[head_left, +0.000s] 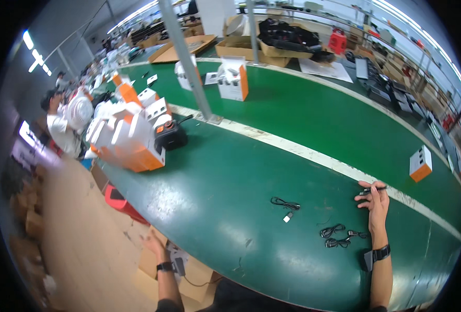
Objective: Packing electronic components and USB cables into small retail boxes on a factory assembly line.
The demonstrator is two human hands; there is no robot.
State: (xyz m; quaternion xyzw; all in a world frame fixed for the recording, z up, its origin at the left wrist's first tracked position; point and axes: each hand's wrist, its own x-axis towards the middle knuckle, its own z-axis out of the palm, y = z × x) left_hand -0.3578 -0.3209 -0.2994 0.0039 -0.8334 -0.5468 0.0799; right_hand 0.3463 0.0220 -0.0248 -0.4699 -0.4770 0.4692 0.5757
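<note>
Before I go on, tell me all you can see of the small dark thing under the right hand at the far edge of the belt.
The small dark item is slim, black and elongated, lying roughly level on the green belt just short of the pale stripe. The right hand rests on it, fingertips pinching or pressing its middle, so only the two ends show. Its kind and material are too small to tell; it may be a cable plug or clip. Bundled black cables lie nearer the person, apart from it.

A small black cable piece (370, 190) lies on the green table (293, 130) at the far right, by the white stripe. Three coiled black cables (337, 235) lie nearer, just left.
</note>
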